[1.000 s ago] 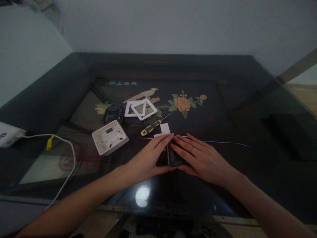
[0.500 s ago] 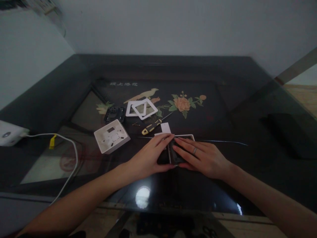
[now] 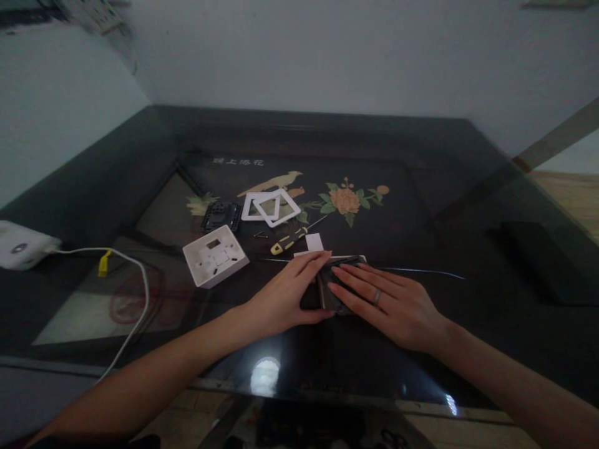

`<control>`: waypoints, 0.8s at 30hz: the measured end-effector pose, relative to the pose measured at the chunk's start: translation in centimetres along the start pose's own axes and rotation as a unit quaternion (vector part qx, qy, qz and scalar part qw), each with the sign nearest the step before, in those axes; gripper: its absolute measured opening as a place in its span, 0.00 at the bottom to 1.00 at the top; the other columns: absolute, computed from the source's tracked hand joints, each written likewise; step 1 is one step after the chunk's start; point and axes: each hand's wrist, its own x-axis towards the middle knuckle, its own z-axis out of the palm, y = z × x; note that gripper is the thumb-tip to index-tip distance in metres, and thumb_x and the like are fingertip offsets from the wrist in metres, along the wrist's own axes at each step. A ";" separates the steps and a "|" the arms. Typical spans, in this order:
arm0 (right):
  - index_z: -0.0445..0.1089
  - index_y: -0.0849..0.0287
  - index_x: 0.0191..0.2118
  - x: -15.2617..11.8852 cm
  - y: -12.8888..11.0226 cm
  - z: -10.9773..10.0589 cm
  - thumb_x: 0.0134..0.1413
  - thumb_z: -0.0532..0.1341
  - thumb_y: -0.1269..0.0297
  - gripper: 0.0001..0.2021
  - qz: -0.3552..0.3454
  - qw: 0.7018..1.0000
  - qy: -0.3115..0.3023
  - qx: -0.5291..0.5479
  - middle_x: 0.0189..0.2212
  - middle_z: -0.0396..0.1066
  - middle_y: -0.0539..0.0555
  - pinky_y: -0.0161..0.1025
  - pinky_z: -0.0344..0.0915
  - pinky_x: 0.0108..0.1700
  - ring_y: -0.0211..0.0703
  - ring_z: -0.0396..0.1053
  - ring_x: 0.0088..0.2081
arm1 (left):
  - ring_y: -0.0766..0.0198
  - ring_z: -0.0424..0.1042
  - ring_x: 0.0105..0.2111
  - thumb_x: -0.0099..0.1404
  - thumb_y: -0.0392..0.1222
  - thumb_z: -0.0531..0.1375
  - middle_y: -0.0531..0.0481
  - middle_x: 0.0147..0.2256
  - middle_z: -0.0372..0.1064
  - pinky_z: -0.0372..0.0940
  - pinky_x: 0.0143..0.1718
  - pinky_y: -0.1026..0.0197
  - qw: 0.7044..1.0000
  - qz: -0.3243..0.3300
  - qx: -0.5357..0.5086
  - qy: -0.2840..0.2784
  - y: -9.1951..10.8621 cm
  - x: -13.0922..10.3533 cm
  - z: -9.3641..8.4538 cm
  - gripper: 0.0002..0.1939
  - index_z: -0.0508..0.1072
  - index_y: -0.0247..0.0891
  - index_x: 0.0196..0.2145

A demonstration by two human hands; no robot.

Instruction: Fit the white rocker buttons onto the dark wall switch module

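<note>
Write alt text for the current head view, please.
The left hand holds a dark part on a glossy black table while the right hand rests its fingers across it. Beyond and leftward lie a yellow-and-black screwdriver, two overlapping white frames and a white box.

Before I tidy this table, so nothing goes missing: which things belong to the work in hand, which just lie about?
Work, likely: dark part under right hand; screwdriver; screws; white frames; white box; black plate.
Lying about, probably: white cable; white device; yellow tag.
</note>
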 end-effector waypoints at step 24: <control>0.70 0.57 0.52 2.1 -1.7 -0.4 0.66 0.57 0.60 0.13 0.251 0.936 0.162 0.184 0.51 0.70 0.59 0.50 0.69 0.56 0.50 0.66 0.56 | 0.61 0.78 0.39 0.53 0.39 0.74 0.49 0.39 0.81 0.70 0.46 0.62 0.650 -0.295 -0.694 0.093 3.9 -0.4 -1.3 0.18 0.80 0.38 0.42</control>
